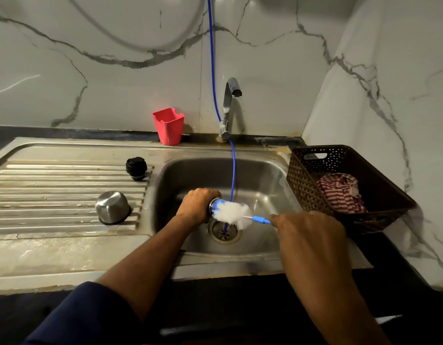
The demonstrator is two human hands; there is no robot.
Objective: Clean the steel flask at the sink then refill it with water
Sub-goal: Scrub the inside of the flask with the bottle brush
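- Two bare hands work over the steel sink [165,175]. The left hand [196,205] is wrapped tight around the steel flask [212,206], which lies nearly level above the basin with its mouth toward the right; only the shiny rim shows past the fingers.
- The right hand [307,232] is closed on the thin blue handle of a bottle brush [234,215], whose fluffy white bristle head sits right at the flask's mouth — its blue tip looks just inside the rim.
- Below the brush, the round perforated drain [224,232] lies in the dull, scuffed basin floor.
- A thin blue hose [232,170] drops from the wall, past the faucet, down into the drain.
- The angular metal faucet [227,108] stands behind the basin, spout toward the right.
- On the ribbed draining board to the left, a rounded steel cup [112,207] rests upside down; farther back sits a black, knurled stopper [136,168].
- A red plastic holder [168,125], tapered and square-topped, stands against the marble-patterned wall.
- To the right, a dark brown perforated basket [305,190] holds a crumpled red-and-white striped cloth [339,192].
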